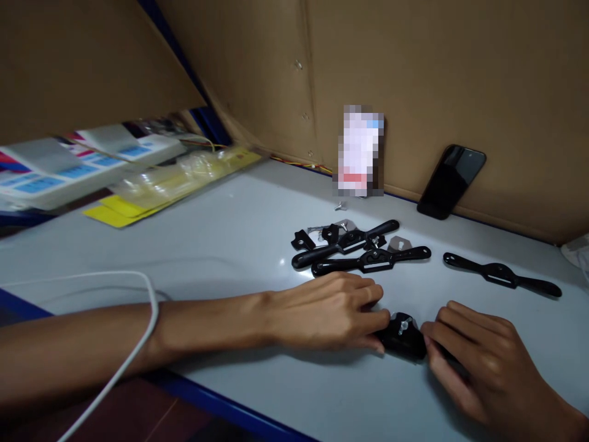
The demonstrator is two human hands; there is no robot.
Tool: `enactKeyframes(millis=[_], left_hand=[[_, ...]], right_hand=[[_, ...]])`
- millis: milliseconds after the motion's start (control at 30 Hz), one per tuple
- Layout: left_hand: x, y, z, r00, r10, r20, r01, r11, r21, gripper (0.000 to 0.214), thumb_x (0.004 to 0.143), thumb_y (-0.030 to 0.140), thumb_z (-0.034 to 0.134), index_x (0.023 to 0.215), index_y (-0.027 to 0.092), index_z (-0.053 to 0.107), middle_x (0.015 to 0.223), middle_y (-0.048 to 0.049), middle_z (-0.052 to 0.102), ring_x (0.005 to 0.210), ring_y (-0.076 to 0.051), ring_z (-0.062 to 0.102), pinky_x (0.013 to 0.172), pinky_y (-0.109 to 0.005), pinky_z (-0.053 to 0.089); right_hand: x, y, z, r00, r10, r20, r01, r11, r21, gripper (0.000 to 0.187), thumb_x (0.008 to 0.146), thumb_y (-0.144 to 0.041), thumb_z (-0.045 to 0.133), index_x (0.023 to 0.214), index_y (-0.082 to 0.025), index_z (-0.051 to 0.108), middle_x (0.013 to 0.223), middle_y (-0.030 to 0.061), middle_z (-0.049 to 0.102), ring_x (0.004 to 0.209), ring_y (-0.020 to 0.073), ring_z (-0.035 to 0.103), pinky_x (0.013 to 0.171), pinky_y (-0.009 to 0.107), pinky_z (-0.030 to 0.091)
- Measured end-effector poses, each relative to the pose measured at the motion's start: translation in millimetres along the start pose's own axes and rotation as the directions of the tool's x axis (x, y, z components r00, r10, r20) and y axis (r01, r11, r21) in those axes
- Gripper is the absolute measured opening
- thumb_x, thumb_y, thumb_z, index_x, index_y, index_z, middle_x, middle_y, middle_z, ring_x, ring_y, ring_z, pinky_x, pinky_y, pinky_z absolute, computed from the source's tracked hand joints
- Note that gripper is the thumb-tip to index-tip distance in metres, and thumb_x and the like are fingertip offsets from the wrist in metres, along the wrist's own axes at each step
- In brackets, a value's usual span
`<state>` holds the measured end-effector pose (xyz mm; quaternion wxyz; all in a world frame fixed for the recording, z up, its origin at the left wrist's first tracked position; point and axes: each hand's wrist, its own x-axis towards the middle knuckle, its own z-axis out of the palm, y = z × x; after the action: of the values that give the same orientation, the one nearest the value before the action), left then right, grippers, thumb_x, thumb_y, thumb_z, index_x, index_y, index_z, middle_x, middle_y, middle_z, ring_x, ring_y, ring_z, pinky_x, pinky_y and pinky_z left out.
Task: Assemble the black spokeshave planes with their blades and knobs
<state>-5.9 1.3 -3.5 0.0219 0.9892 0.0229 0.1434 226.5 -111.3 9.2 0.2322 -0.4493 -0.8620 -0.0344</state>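
Note:
A black spokeshave is held low over the grey tabletop between my two hands. On its middle sits a silver screw over a blade plate. My left hand has its fingers closed around the left end, and my right hand grips the right end. Both handles are mostly hidden by the fingers. Just beyond my left hand, two black spokeshave bodies lie with small black lever caps, screws and a grey blade. Another spokeshave body rests at the right.
A phone with a blurred-out screen and a dark phone lean against the cardboard wall. Yellow cards with clear plastic and white boxes lie at left. A white cable crosses over my left forearm.

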Motion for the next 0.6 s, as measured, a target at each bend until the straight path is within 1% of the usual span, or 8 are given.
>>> enactKeyframes(millis=[67, 133, 200, 233, 300, 367, 433, 600], left_hand=[[0.2, 0.0, -1.1, 1.000, 0.003, 0.003, -0.003, 1.000, -0.005, 0.027, 0.098, 0.039, 0.063, 0.090, 0.014, 0.068, 0.081, -0.0033, 0.057, 0.065, -0.015, 0.049, 0.058, -0.029, 0.045], [0.7, 0.2, -1.8, 1.000, 0.005, 0.008, -0.005, 1.000, -0.002, 0.028, 0.099, 0.040, 0.062, 0.090, 0.014, 0.068, 0.080, -0.0031, 0.057, 0.065, -0.015, 0.049, 0.057, -0.029, 0.045], [1.1, 0.5, -2.1, 1.000, 0.003, 0.012, -0.003, 1.000, 0.009, 0.030, 0.100, 0.041, 0.059, 0.089, 0.015, 0.068, 0.080, -0.0029, 0.057, 0.064, -0.014, 0.049, 0.057, -0.028, 0.045], [1.1, 0.5, -2.0, 1.000, 0.002, 0.014, -0.002, 1.000, 0.013, 0.030, 0.101, 0.041, 0.059, 0.089, 0.015, 0.068, 0.080, -0.0029, 0.057, 0.064, -0.014, 0.049, 0.057, -0.028, 0.045], [0.8, 0.2, -1.4, 1.000, -0.001, 0.016, 0.000, 1.000, 0.016, 0.030, 0.101, 0.042, 0.059, 0.090, 0.015, 0.068, 0.080, -0.0030, 0.057, 0.065, -0.014, 0.050, 0.058, -0.028, 0.045], [0.4, -0.4, -0.7, 1.000, 0.002, 0.011, -0.002, 1.000, 0.011, 0.031, 0.102, 0.042, 0.057, 0.091, 0.015, 0.069, 0.080, -0.0030, 0.057, 0.065, -0.014, 0.050, 0.058, -0.028, 0.045], [0.2, -0.8, -0.3, 1.000, 0.006, -0.004, -0.006, 1.000, 0.002, 0.033, 0.102, 0.042, 0.055, 0.091, 0.015, 0.069, 0.079, -0.0031, 0.056, 0.065, -0.014, 0.049, 0.057, -0.028, 0.044], [0.3, -0.9, 0.0, 1.000, 0.016, -0.007, -0.016, 1.000, -0.003, 0.032, 0.103, 0.040, 0.055, 0.092, 0.014, 0.069, 0.079, -0.0034, 0.056, 0.066, -0.015, 0.050, 0.057, -0.029, 0.045]], right_hand=[[-0.8, 0.8, -1.4, 1.000, -0.009, 0.010, 0.009, 1.000, 0.007, 0.023, 0.094, -0.008, 0.050, 0.082, -0.017, 0.067, 0.069, 0.0017, 0.062, 0.063, 0.0158, 0.053, 0.057, 0.031, 0.041], [-2.6, 2.0, -3.2, 0.999, 0.007, 0.037, -0.008, 1.000, 0.011, 0.022, 0.095, -0.010, 0.049, 0.087, -0.018, 0.068, 0.073, 0.0022, 0.063, 0.065, 0.0160, 0.055, 0.059, 0.031, 0.043], [-5.3, 3.0, -4.5, 0.994, 0.049, 0.096, -0.049, 0.999, -0.002, 0.017, 0.097, -0.021, 0.051, 0.097, -0.018, 0.068, 0.082, 0.0040, 0.065, 0.071, 0.0178, 0.060, 0.061, 0.032, 0.047], [-6.7, 3.2, -4.5, 0.990, 0.065, 0.126, -0.063, 0.998, -0.024, 0.018, 0.098, -0.029, 0.053, 0.104, -0.018, 0.067, 0.087, 0.0055, 0.066, 0.076, 0.0195, 0.062, 0.064, 0.033, 0.050], [-9.0, 2.7, -3.2, 0.983, 0.073, 0.169, -0.058, 0.994, -0.091, 0.032, 0.097, -0.041, 0.055, 0.116, -0.016, 0.063, 0.099, 0.0096, 0.068, 0.085, 0.0233, 0.065, 0.068, 0.036, 0.054], [-10.0, 1.2, -1.0, 0.983, 0.048, 0.180, -0.020, 0.988, -0.154, 0.039, 0.098, -0.043, 0.053, 0.123, -0.014, 0.059, 0.106, 0.0130, 0.068, 0.089, 0.0252, 0.066, 0.069, 0.038, 0.056], [-9.4, -0.5, 0.9, 0.982, 0.035, 0.185, -0.002, 0.984, -0.176, 0.035, 0.098, -0.039, 0.052, 0.122, -0.014, 0.058, 0.105, 0.0133, 0.068, 0.086, 0.0250, 0.066, 0.066, 0.037, 0.055], [-5.9, -1.8, 0.7, 0.980, 0.046, 0.195, -0.019, 0.990, -0.140, 0.022, 0.097, -0.036, 0.054, 0.110, -0.018, 0.058, 0.095, 0.0088, 0.066, 0.081, 0.0245, 0.066, 0.059, 0.035, 0.052]])
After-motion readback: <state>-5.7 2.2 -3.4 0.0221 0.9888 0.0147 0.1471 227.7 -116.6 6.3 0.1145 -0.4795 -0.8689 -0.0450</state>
